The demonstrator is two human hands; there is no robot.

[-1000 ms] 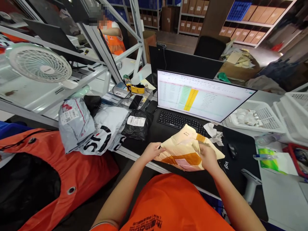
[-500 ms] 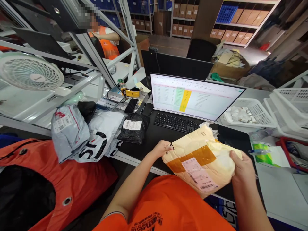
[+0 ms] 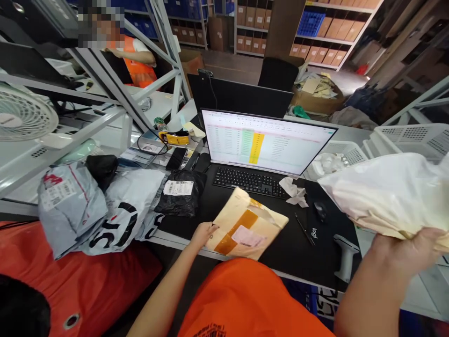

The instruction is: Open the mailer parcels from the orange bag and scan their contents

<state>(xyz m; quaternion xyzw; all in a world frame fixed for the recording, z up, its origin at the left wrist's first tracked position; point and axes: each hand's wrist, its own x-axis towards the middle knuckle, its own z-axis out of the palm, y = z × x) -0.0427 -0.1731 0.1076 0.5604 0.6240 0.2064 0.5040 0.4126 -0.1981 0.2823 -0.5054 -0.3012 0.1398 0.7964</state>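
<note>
My left hand (image 3: 204,235) is closed on the lower left edge of a yellow padded envelope (image 3: 224,220), which carries brown tape and a pink label and looks torn along its upper edge. Out to the right, my right hand (image 3: 410,248) grips a white plastic bag (image 3: 389,192) with a cream-coloured underside; what is inside cannot be made out. A black keyboard (image 3: 245,181) lies beyond the envelope, with a crumpled tissue (image 3: 293,191) at its right end. Between my hands on the black desk mat are a pen (image 3: 304,229), a mouse (image 3: 320,211) and a barcode scanner (image 3: 345,257).
A monitor (image 3: 266,142) showing a spreadsheet stands behind the keyboard. Grey and white parcels (image 3: 72,206) and a black parcel (image 3: 180,201) lie on the left. White baskets (image 3: 414,138) stand at right. A fan (image 3: 24,114) and a person in an orange vest (image 3: 136,63) are farther left.
My right hand has drawn the white bag out of the envelope and carried it right. The envelope, still in my left hand, sits lower and flatter. The pen, mouse and scanner have come into view.
</note>
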